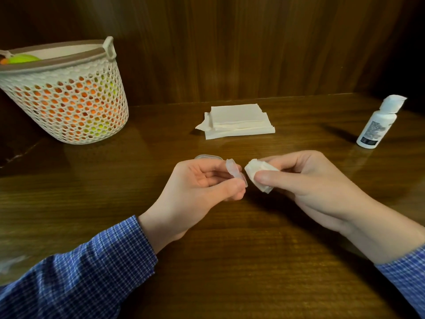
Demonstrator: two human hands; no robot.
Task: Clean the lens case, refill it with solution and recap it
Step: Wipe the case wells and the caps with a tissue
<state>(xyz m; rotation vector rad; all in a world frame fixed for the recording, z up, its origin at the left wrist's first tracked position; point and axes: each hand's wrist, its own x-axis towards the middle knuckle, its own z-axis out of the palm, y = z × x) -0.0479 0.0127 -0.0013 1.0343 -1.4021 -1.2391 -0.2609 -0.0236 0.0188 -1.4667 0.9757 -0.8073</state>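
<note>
Spreading across the whole lower view, a dark wooden table with a glossy top backs onto a wall of wooden panelling. At the far left stands a white perforated basket with a brownish rim, orange and yellow-green things showing through its holes (what they are cannot be told). Both forearms reach in from the bottom corners in blue checked sleeves. Near the middle of the far edge lies a stack of white tissues, one corner of a sheet sticking out on its left side. Far right, well apart from the hands, a small white solution bottle stands upright with its flip cap open. The right hand pinches a folded wad of tissue between thumb and curled fingers, its tip just beside the left hand's load. The left hand holds the clear lens case between thumb and fingertips, lifted above the table and tilted toward the wad. Just behind the left fingers, a clear cap lies on the table, partly hidden.
</note>
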